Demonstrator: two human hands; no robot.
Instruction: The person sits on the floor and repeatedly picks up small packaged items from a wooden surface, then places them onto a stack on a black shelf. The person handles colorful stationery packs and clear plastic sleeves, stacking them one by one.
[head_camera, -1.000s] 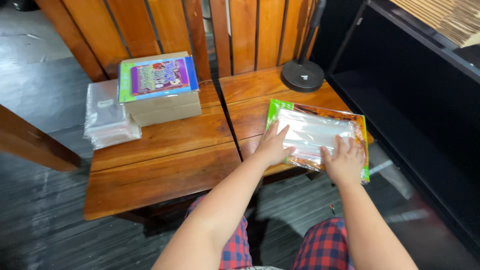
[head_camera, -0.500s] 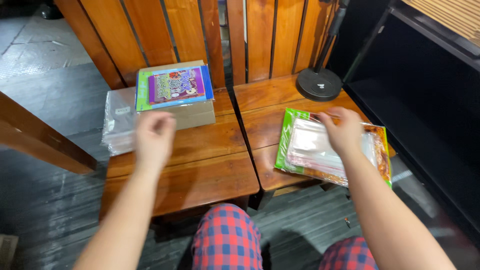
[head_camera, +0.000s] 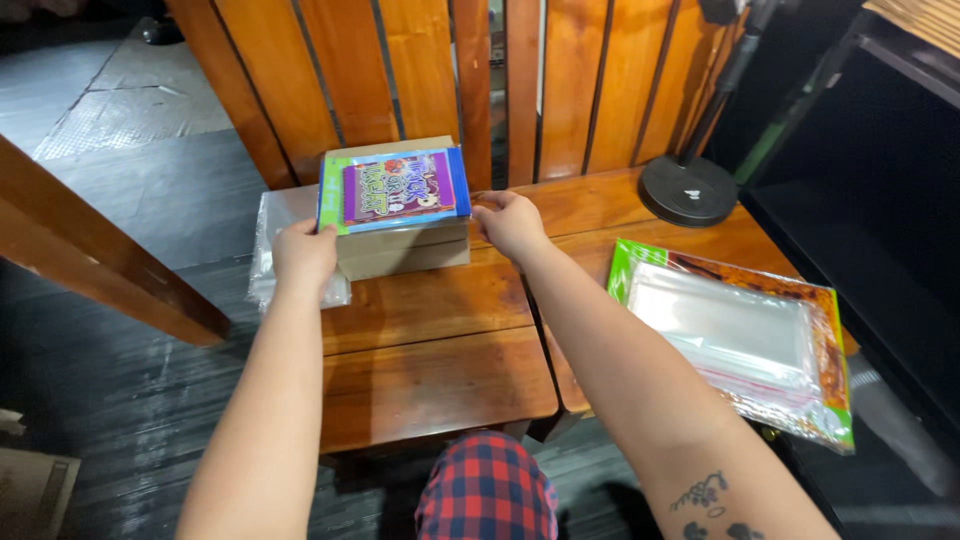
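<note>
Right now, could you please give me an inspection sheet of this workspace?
Surface: two wooden tables side by side.
Job's things: colourful book on top of a cardboard box.
Clutter: stack of clear bags left of the box; bagged book on the right table; round black stand base.
Grips: left hand at the book's left edge, right hand at its right edge.
Cables: nothing seen.
Surroundings: wooden slat backrest, dark floor, black shelf.

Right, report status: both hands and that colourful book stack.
Left hand on left edge of the colourful book topping the tan cardboard box. Right hand at its right edge. Clear plastic sleeves beside; nothing blocking.
</note>
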